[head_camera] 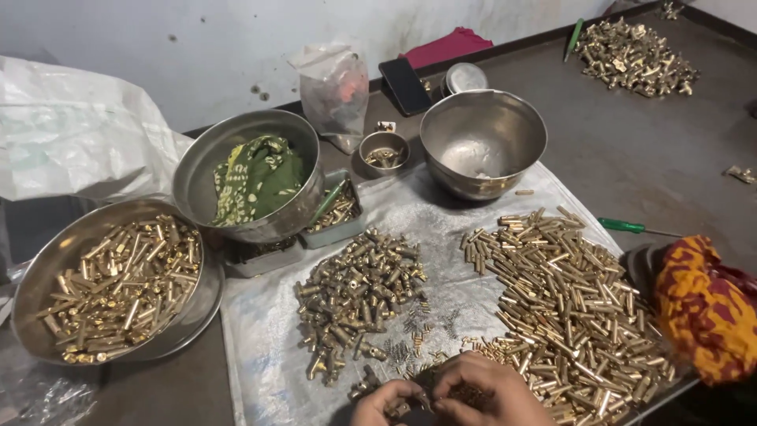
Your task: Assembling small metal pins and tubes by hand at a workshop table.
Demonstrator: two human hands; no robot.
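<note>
- Step in hand, as I judge it: small brass parts are being fitted together at the near edge of the desk [631, 158]. The left hand [386, 402] and the right hand [489, 390] meet there, both curled closed and pinching small brass pieces [441, 392] between the fingertips; exactly which piece each one holds is too small to tell.
- What the work calls for, in my judgement: fine fingertip alignment, since the parts are tiny and roll easily.
- Just beyond the hands lie a few tiny springs [414, 335] on a grey plastic sheet [260, 347].
- On that sheet, a middle heap of short brass fittings [355, 296], and to the right a bigger heap of slim brass tubes [568, 308].
- Containers: near left, a wide steel basin [39, 292] filled with brass tubes.
- Behind it, a steel bowl [201, 170] holding a green patterned cloth [256, 177].
- Beside that, a small rectangular tray [347, 229] with brass bits and a green-handled tool.
- Far centre, a small steel cup [384, 150] with a few brass parts.
- To its right, a large steel bowl [482, 142], nearly empty.
</note>
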